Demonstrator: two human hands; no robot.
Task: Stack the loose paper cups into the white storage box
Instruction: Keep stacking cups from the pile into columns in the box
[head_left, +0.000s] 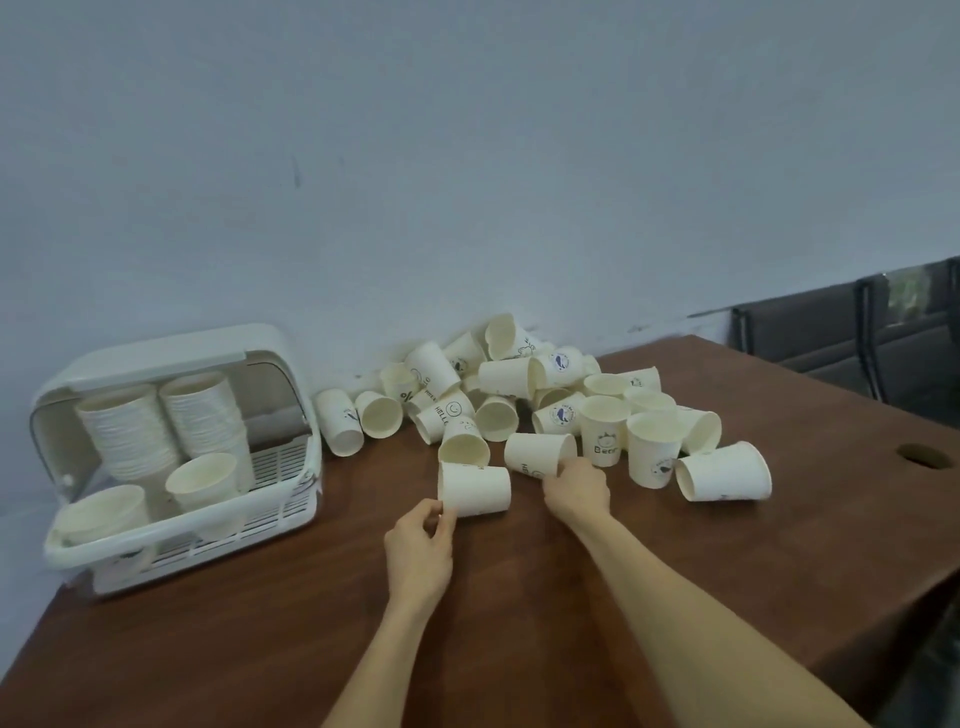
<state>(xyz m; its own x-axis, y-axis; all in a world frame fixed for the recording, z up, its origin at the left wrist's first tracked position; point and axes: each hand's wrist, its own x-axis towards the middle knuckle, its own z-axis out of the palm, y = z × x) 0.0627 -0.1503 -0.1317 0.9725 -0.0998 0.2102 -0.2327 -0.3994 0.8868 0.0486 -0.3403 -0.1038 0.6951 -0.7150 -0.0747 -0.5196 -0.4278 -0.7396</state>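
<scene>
- The left hand (418, 551) pinched the rim of a paper cup lying on its side (475, 489), thumb and fingers (445, 522) curled at the cup's open end, its base pointing away to the right.
- That cup lay on the brown table (519, 613), just ahead of the left hand and touching an open-mouthed cup (464, 446) behind it.
- The right hand (576, 491) gripped the end of a second sideways cup (537, 453), its fingers curled over the cup's right end; the cup stretched away to the hand's left.
- Behind both hands, the loose pile of paper cups (524, 384) lay heaped against the wall (467, 156), some upright, most tipped over.
- One large cup on its side (723, 472) lay apart at the right of the pile.
- The white storage box (171, 540) stood at the table's left, well apart from both hands, its lid raised; inside leaned two tall nested stacks (166, 426), with shorter stacks (205, 480) in front.
- Dark chairs (841, 338) stood beyond the table's far right corner.
</scene>
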